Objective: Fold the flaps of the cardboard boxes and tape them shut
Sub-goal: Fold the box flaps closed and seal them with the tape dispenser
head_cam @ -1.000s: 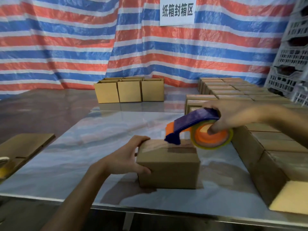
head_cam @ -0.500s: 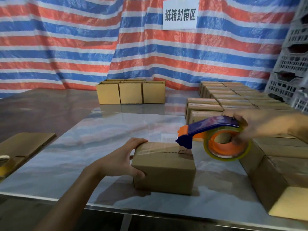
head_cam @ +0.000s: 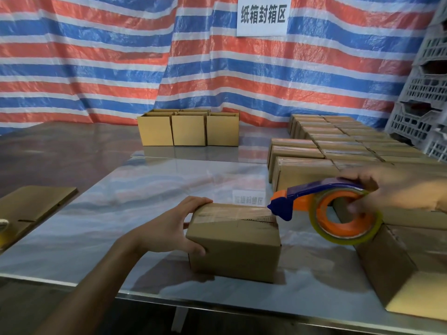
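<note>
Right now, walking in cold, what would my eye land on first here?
Probably the blue-and-orange tape dispenser in the right hand, its nose at the right end of the small cardboard box that the left hand grips near the front edge of the table. Behind hangs a loud red, white and blue striped tarp with a white sign at the top, and rows of closed boxes fill the right side.

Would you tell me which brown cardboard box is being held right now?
The lone brown cardboard box at centre front: the left hand grips its left end; the others stand untouched.
</note>
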